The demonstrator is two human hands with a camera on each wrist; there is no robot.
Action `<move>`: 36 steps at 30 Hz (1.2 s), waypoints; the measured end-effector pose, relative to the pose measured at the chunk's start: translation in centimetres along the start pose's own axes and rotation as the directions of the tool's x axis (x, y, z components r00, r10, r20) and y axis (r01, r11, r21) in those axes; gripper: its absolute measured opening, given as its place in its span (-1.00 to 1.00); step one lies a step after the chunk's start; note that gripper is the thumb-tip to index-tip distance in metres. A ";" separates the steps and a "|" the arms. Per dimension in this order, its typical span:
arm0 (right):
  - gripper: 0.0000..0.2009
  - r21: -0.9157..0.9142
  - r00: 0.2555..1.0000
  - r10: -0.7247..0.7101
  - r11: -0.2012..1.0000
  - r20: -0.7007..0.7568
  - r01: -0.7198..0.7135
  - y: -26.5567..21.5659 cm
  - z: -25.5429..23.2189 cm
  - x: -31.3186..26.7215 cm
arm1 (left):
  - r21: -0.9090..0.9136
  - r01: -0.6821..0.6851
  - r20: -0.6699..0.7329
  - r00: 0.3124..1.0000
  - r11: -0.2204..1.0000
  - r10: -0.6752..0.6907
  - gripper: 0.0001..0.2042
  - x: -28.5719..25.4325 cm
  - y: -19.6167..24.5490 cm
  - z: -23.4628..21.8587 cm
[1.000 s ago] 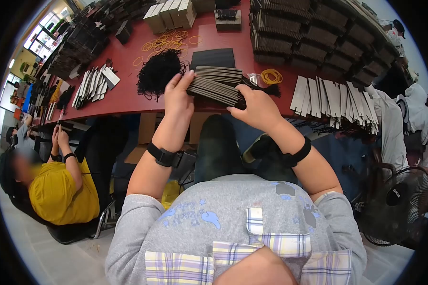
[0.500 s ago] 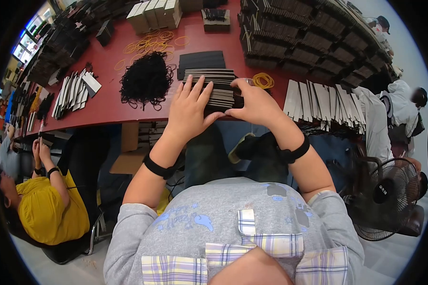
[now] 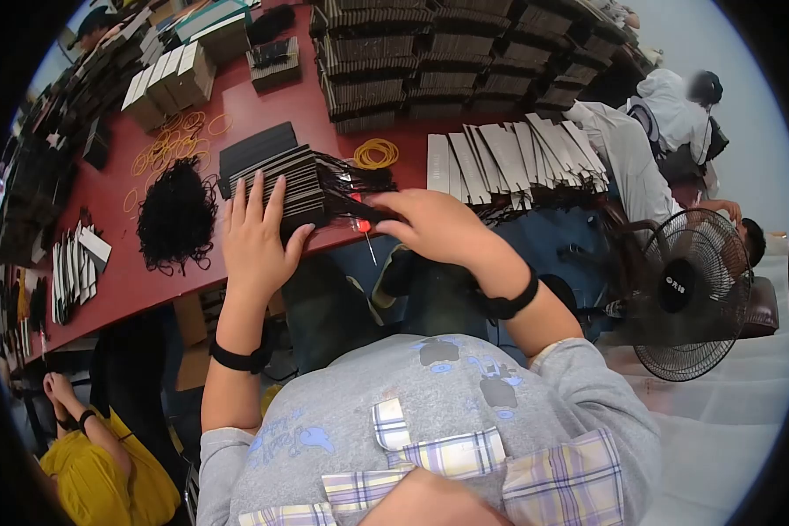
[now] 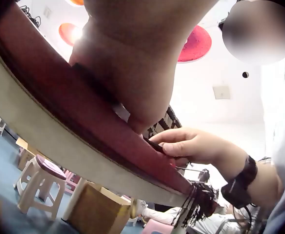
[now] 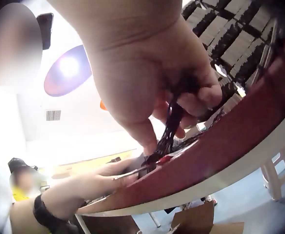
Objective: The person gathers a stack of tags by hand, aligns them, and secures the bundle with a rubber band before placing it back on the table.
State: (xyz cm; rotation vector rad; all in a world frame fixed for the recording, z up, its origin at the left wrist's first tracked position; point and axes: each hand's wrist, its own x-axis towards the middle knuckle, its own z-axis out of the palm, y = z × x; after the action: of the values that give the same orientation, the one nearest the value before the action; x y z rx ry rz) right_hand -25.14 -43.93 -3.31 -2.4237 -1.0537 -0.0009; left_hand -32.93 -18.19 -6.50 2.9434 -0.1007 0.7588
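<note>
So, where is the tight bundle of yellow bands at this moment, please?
In the head view, the yellow bundle lies on the red table beyond the right hand, just left of the pale strips and next to the black cords.

Head: I look forward and steeply down over the grey shirt (image 3: 359, 399) at bottom centre; the red table (image 3: 118, 294) slants across the upper half, farther off.
Left wrist: I look low along the table edge and up at the ceiling (image 4: 230, 107), with the left hand (image 3: 259, 232) very near, filling top centre.
Right wrist: I get a similar low, upward angle, the right hand (image 3: 434, 223) close at top centre.
Table and hands: all three views share them; the opposite hand sits lower right in left wrist, lower left in right wrist.
</note>
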 end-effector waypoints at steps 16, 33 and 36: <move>-0.61 -0.359 0.800 0.248 0.794 -0.546 -0.491 10.3 -5.2 -4.1 | 0.012 -0.126 -0.292 0.948 0.992 0.124 -0.49 -0.9 0.8 0.0; -0.76 0.765 0.797 0.603 0.493 0.042 -0.413 13.1 -10.0 -2.9 | -0.150 -0.324 -0.361 0.897 0.934 0.254 -0.68 1.7 5.2 -1.1; -0.78 0.905 0.842 0.524 0.282 0.132 -0.318 11.9 -10.6 -4.1 | -0.185 -0.377 -0.350 0.888 0.907 0.298 -0.68 2.3 6.3 -0.3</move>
State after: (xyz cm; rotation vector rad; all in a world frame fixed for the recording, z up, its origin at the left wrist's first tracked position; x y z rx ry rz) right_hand -17.78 -58.29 0.02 -1.4991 -0.1076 0.4164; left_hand -31.61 -24.52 -4.56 2.5546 -0.6514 1.1575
